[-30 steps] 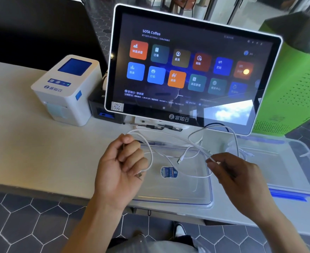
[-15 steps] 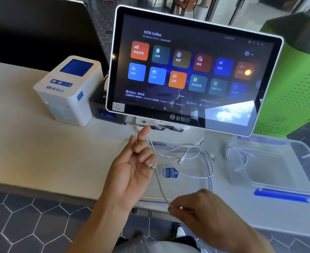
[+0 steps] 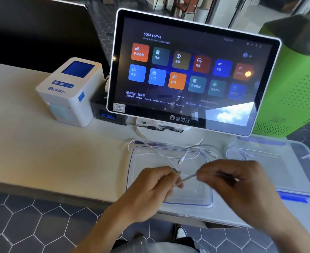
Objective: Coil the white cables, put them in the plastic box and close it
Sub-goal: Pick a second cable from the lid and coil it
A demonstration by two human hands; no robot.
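From the head camera, we had the white cable [image 3: 187, 178] pinched at both ends of a short span: our left hand [image 3: 150, 190] and right hand [image 3: 241, 181] faced each other, fingers clamped on it. It ran left-right between them, its slack trailing away over the clear lid [image 3: 132, 179], the plastic box [image 3: 305, 161] to the right.

Screen [image 3: 190, 73], beyond the fingers: header "SOTA Coffee"; bezel brand "客如云". Printer [image 3: 69, 91]: brand "客如云".
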